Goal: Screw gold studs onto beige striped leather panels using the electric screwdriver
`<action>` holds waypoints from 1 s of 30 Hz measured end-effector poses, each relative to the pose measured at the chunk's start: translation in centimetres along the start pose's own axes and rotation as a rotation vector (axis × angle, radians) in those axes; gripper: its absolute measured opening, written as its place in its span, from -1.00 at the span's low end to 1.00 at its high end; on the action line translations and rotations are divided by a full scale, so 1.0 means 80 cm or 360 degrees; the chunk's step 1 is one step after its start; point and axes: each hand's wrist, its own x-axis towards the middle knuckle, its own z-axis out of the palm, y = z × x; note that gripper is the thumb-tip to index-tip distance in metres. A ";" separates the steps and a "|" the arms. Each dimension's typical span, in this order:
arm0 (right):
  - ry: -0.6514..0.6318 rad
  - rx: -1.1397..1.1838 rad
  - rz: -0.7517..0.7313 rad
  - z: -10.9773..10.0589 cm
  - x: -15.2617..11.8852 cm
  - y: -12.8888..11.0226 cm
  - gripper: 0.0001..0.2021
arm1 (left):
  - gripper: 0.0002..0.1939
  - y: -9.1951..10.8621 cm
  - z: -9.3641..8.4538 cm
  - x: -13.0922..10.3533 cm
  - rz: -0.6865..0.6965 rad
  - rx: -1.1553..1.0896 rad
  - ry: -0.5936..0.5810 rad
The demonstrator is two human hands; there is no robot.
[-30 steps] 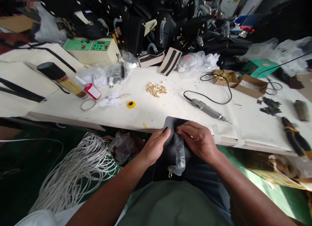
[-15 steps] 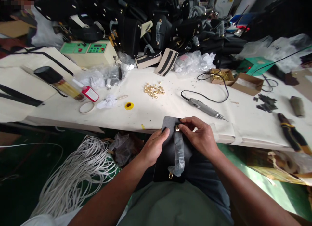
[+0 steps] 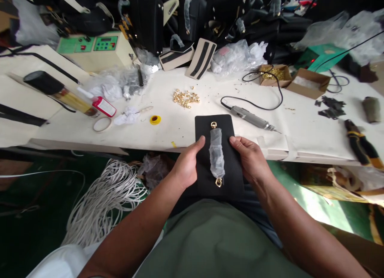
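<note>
A black panel (image 3: 202,162) with rounded corners lies face up between my hands, its far end over the table's front edge. Down its middle runs a handle (image 3: 216,152) wrapped in clear plastic, with a gold ring fitting (image 3: 213,125) at the far end and another gold fitting (image 3: 219,182) at the near end. My left hand (image 3: 186,164) grips the panel's left edge, thumb on top. On the right edge, my right hand (image 3: 249,156) holds it the same way. The fingers under the panel are hidden.
On the white table (image 3: 168,138) are gold hardware pieces (image 3: 186,98), a yellow tape roll (image 3: 155,119), a red bottle (image 3: 104,106), a grey electric screwdriver (image 3: 252,118) and pliers (image 3: 361,144). Black bags (image 3: 144,22) are piled behind. White cords (image 3: 105,202) hang at lower left.
My right hand has left the far gold fitting and now holds the panel's right edge. The panel has turned flatter toward the view, its far end raised higher in view. The view has shifted.
</note>
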 end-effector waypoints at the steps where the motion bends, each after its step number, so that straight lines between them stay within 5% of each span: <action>1: 0.0047 0.0029 0.0007 0.001 0.004 -0.002 -0.63 | -0.55 -0.005 0.000 -0.004 -0.0036 0.0037 -0.0041; 4: 0.0206 -0.0153 -0.0184 -0.002 0.009 -0.010 -0.61 | -0.59 -0.019 -0.002 -0.016 -0.0124 0.0141 -0.0069; 8: 0.0493 -0.0776 -0.0904 -0.011 -0.022 -0.020 -0.65 | -0.55 -0.022 -0.003 -0.019 -0.0029 0.0149 0.0068; 12: -0.0055 -0.1344 -0.1389 -0.011 -0.064 -0.022 -0.80 | -0.57 -0.016 -0.002 -0.014 0.0138 0.0197 0.0141; 17: -0.0121 -0.1639 -0.1480 -0.007 -0.071 -0.016 -0.89 | -0.55 -0.018 0.002 -0.014 0.0006 0.0318 0.0136; 24: -0.0406 -0.1580 -0.1448 -0.010 -0.064 -0.017 -0.84 | -0.68 -0.026 -0.005 -0.012 0.0411 0.0688 0.0148; 30: -0.0652 -0.1544 -0.1541 -0.016 -0.057 -0.023 -0.81 | -0.71 -0.027 -0.012 -0.011 0.0449 0.0855 0.0127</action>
